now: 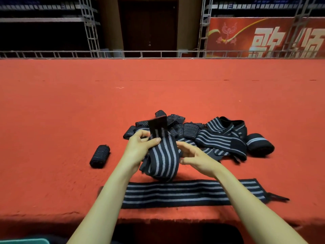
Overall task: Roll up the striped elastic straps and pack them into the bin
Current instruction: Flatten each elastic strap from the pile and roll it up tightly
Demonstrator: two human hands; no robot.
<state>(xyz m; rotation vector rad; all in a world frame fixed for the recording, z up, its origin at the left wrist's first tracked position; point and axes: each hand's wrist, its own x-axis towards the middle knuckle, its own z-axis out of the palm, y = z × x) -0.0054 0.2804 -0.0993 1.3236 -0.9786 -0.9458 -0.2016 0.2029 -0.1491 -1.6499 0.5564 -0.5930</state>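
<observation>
So the striped strap (163, 155) is up off the red table cover (70, 111), bunched between both hands and only loosely folded, with its dark end tab (157, 125) poking up. The left hand (140, 147) pinches it just under that tab, and the right hand (195, 157) curls round its right edge. Looks like the rolling step, barely started. Next I'd guess it needs straightening, then a tight wind from one end.

Another strap (190, 193) lies flat near the front edge, a tangled pile (216, 138) sits behind, and there's one finished roll (99, 156) to the left and another (260, 143) to the right. Can't spot the bin for sure.
</observation>
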